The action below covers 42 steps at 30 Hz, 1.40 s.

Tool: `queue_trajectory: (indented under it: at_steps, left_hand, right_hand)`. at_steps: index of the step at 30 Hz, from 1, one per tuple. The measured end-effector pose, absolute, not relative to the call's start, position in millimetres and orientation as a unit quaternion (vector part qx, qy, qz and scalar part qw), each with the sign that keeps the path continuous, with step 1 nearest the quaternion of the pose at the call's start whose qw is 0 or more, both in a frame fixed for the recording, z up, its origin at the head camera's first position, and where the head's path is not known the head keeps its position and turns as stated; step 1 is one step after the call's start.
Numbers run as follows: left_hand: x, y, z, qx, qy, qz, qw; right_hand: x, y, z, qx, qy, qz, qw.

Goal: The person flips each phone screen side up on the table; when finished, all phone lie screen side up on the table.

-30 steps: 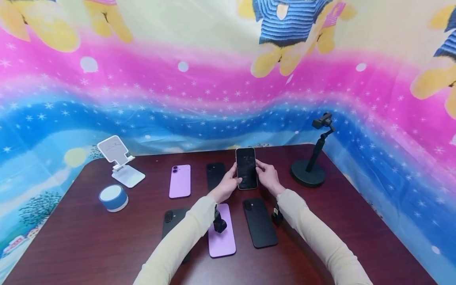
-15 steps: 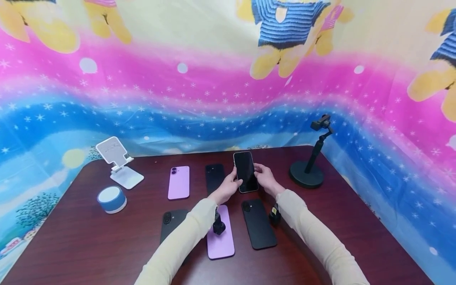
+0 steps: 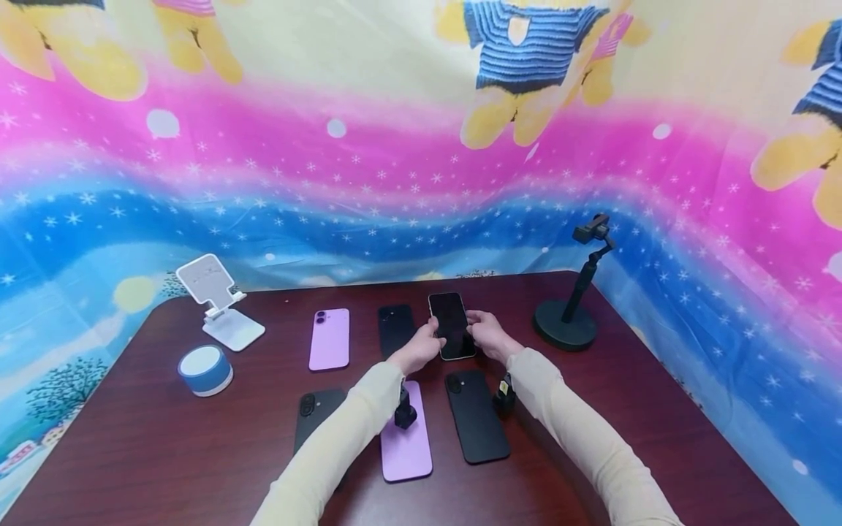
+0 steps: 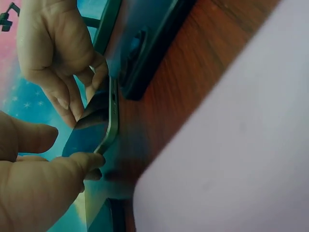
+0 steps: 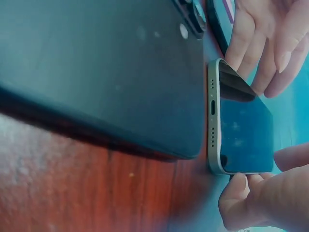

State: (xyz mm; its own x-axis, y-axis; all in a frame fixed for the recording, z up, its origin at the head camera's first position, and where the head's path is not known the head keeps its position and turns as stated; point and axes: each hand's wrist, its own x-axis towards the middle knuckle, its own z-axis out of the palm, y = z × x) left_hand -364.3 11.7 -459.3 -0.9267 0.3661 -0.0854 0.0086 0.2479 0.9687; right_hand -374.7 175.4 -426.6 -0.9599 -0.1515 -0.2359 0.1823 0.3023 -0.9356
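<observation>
Phone (image 3: 452,324) lowered, held between left hand (image 3: 419,348), right hand (image 3: 491,337)

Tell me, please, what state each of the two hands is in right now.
Left hand: closed, holding the pale-edged smartphone at its left edge.
Right hand: closed, holding the same smartphone at its right edge.

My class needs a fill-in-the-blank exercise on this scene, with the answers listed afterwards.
The left hand and right hand hold one phone, showing its screen, not its ____.
In the head view, the white stand is on the ____ side.
The round gadget has a white top and a ____ band.

Missing words: back; left; blue.
</observation>
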Motion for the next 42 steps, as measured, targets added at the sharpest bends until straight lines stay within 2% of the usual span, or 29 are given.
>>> queue_trajectory:
  at_steps: [3,6,10,12,17,19,21,23,26,28,37,42]
  left_hand:
    - [-394,10,-505,0.157,0.772,0.601,0.133]
    - [-396,9,-510,0.166,0.767,0.606,0.132]
    - [-362,12,-456,0.116,0.782,0.59,0.164]
    - [-360,13,-451,0.114,0.784,0.586,0.168]
    - [-401,11,-507,0.151,0.778,0.593,0.145]
    - [-401,11,-504,0.14,0.776,0.595,0.155]
    - [-369,11,-458,0.111,0.783,0.589,0.17]
    - [-351,12,-433,0.094,0.785,0.586,0.178]
    - [-344,11,-425,0.089,0.78,0.593,0.177]
    - [-357,13,-442,0.087,0.779,0.596,0.173]
    - [-364,9,-451,0.089,0.784,0.592,0.162]
    - [-406,8,-509,0.127,0.788,0.586,0.142]
  right_hand:
    - [-374,176,-429,0.013,0.795,-0.587,0.15]
    - [-373,174,-430,0.008,0.796,-0.584,0.159]
    - [-372,173,-429,-0.005,0.796,-0.583,0.164]
    - [-372,173,-429,-0.009,0.795,-0.582,0.167]
    - [-373,173,-431,-0.016,0.796,-0.578,0.178]
    - [-373,173,-431,-0.019,0.796,-0.577,0.181]
    - [-373,173,-430,-0.02,0.794,-0.579,0.183]
    - [-373,173,-430,-0.019,0.791,-0.584,0.183]
    - [-374,174,-430,-0.016,0.785,-0.591,0.185]
    - [-374,174,-431,-0.016,0.784,-0.592,0.187]
    - [-375,177,-434,-0.015,0.782,-0.595,0.185]
    - [-375,177,-435,-0.012,0.781,-0.599,0.179]
